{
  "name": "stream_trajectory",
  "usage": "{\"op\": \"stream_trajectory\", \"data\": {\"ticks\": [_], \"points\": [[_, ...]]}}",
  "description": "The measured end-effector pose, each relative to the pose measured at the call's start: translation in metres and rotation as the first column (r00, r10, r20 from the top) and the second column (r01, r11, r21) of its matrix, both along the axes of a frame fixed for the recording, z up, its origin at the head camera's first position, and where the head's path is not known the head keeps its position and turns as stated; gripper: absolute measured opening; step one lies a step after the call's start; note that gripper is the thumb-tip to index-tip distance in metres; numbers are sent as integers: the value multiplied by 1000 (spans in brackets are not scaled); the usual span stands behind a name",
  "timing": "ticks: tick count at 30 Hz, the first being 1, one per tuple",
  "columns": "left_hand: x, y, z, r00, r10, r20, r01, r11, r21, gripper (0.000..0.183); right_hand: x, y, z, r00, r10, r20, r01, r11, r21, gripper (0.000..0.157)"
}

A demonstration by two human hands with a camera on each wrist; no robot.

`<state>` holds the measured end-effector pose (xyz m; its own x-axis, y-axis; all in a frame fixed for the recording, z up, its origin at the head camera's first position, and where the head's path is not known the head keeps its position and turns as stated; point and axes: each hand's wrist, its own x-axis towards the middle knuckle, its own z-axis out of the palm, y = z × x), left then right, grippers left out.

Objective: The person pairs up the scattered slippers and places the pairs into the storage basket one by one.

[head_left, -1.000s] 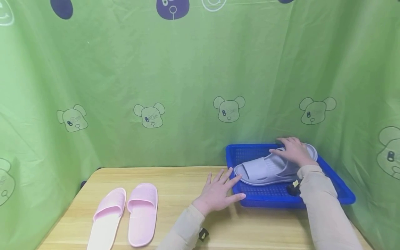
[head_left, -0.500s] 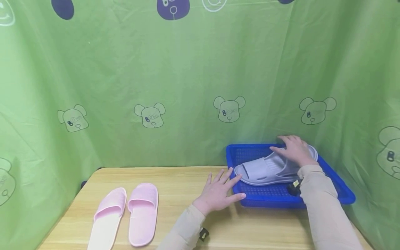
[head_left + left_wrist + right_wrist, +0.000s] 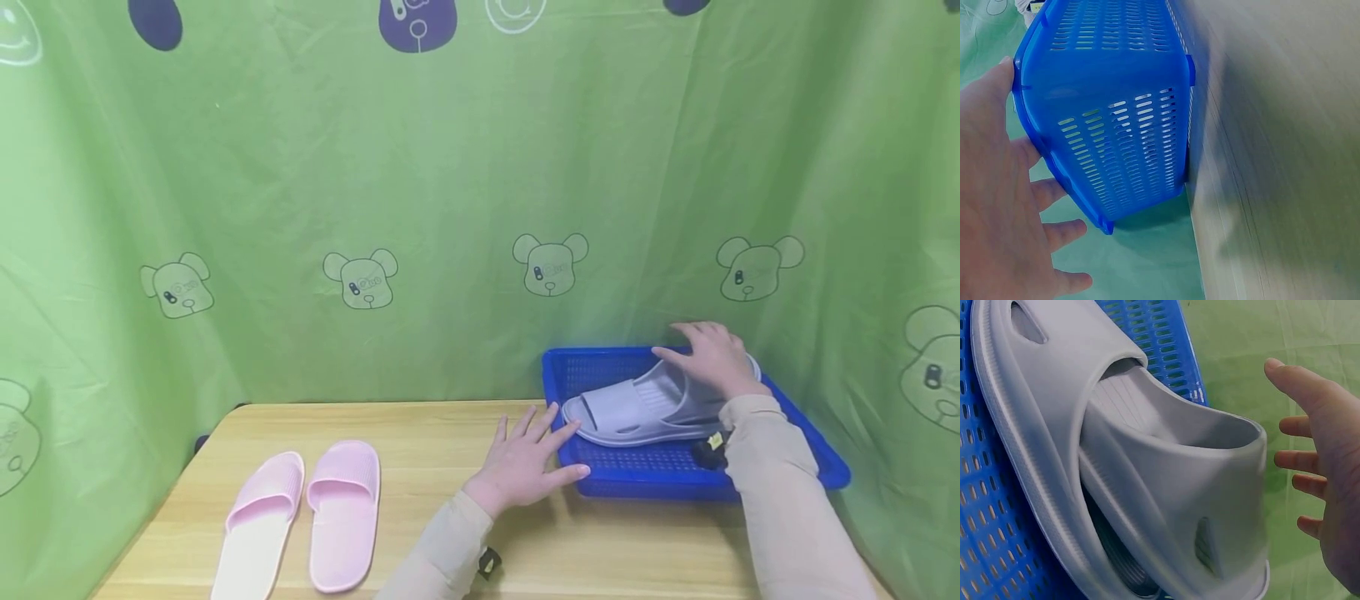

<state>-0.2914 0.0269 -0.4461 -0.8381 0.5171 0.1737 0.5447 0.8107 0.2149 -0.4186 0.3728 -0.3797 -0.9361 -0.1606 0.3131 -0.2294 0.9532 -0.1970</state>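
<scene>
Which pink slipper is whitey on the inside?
The left pink slipper in the head view: its insole looks creamy white, and the picture's bottom edge cuts it off. The right pink slipper has a pink insole.

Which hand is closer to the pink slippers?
Left. The left hand is at the blue basket's left side, to the right of the pink slippers; the right hand is farther right of them, by the grey slippers.
</scene>
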Motion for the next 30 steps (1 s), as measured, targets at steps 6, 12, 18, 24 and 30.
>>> {"op": "stream_trajectory", "data": {"ticks": [6, 12, 18, 24, 30], "points": [[-1, 0, 0, 1000, 3, -8, -3, 1000, -4, 67, 4, -2, 10, 1000, 13, -23, -13, 1000, 6, 83], [-1, 0, -1, 1000, 2, -15, -2, 1000, -12, 68, 11, -6, 16, 999, 18, -28, -18, 1000, 12, 84], [0, 1, -2, 1000, -7, -11, 7, 1000, -13, 68, 19, -7, 19, 999, 23, -22, -23, 1000, 6, 85], [-2, 2, -5, 1000, 2, -19, -2, 1000, -19, 68, 27, -8, 24, 1000, 22, -4, -22, 1000, -9, 88], [-2, 1, -4, 1000, 1, -13, -1, 1000, -15, 68, 34, -9, 30, 1000, 16, 4, -16, 1000, 10, 86]]}}
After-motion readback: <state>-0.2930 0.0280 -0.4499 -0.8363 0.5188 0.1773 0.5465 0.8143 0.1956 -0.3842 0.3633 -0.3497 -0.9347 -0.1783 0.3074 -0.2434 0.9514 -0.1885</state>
